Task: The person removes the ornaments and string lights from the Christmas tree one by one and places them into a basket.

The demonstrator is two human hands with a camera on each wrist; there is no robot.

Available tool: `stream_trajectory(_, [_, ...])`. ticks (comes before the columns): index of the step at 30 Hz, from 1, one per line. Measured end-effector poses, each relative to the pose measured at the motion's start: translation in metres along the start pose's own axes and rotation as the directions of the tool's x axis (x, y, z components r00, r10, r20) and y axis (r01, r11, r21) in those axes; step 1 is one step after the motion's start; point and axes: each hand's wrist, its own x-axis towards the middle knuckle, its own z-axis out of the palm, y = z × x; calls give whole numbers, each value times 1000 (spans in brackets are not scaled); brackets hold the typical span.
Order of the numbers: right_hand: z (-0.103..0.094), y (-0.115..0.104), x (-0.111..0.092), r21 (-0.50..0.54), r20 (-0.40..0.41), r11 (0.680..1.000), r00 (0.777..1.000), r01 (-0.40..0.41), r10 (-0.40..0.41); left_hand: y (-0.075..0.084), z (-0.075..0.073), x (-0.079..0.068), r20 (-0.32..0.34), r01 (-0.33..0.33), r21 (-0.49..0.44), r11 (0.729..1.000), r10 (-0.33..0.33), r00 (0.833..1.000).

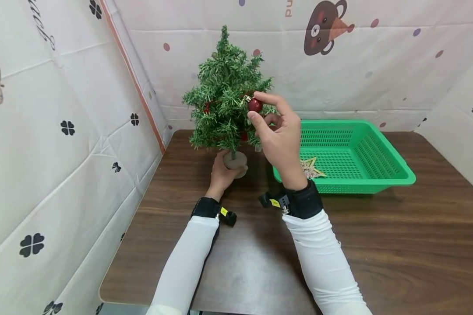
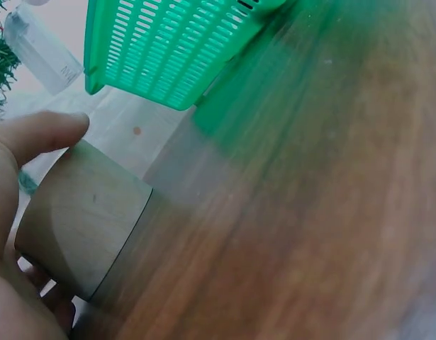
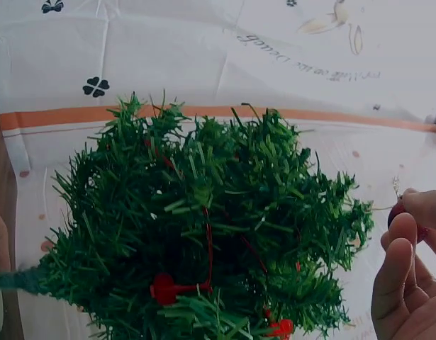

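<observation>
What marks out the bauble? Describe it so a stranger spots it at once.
Find the green tree on the brown table. In front of its right side in the head view, the right hand pinches the bauble. Its dark red, round body and shiny cap set it apart from the brighter red pieces in the tree.

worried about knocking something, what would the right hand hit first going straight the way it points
The right hand, pinching a red ball, would likely meet the green tree first, though the depth is hard to judge.
</observation>
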Motion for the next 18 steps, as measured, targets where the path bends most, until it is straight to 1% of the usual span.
stream_trajectory(2, [0,0,0,-10,15,1000,1000,-12,12,0,-1,-1,7,2,16,1000,-2,1000])
stream_trajectory(7, [1,-2,-1,-32,77,999,997,-15,17,1,-2,-1,17,25,10,1000,-25,1000])
stream_trajectory(9, [2,-2,-1,-50,104,999,995,4,1,1,-1,-1,17,30,14,999,-30,999])
stream_trajectory(13, [2,-4,-2,-134,165,989,985,64,-42,1,-1,-1,9,23,27,999,-24,1000])
stream_trajectory(16, [-4,-7,-2,-188,212,977,975,100,-59,0,-1,0,3,12,40,999,-12,1000])
stream_trajectory(18, [-9,-10,-1,-195,233,975,971,108,-61,0,-1,1,1,5,42,999,-5,1000])
